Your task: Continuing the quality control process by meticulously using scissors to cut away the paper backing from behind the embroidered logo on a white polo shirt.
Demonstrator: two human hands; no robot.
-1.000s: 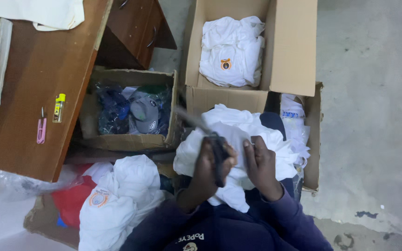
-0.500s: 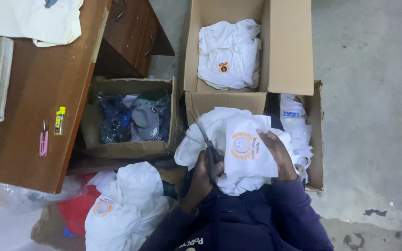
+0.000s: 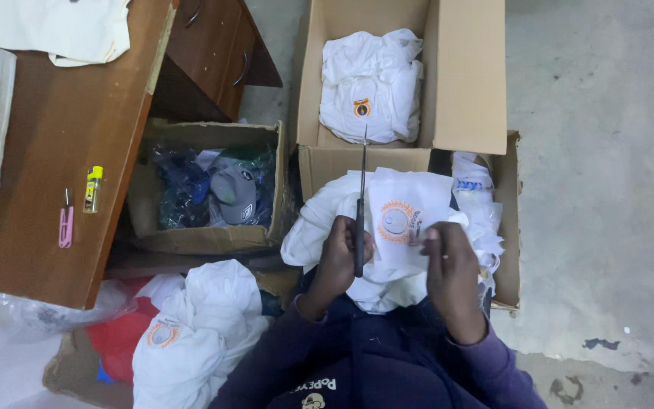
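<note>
**Inspector:** Concrete floor (image 3: 607, 189), wooden desk (image 3: 47, 204) at 9 o'clock. Hands?

**Assistant:** Left hand (image 3: 340, 257) clenched on scissors (image 3: 359, 216), blades closed, tip toward 12 o'clock. Right hand (image 3: 450, 265) pinches the white garment (image 3: 395, 227) at its orange-ringed emblem.

**Inspector:** Garment's position?

**Assistant:** On the lap, centre frame. 2 cartons: folded white garments (image 3: 372, 87) at 12 o'clock, caps (image 3: 228, 189) at 10 o'clock.

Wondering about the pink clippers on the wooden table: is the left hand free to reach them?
Probably not as is: the left hand grips scissors, and the pink clippers lie well off on the wooden table.
</note>
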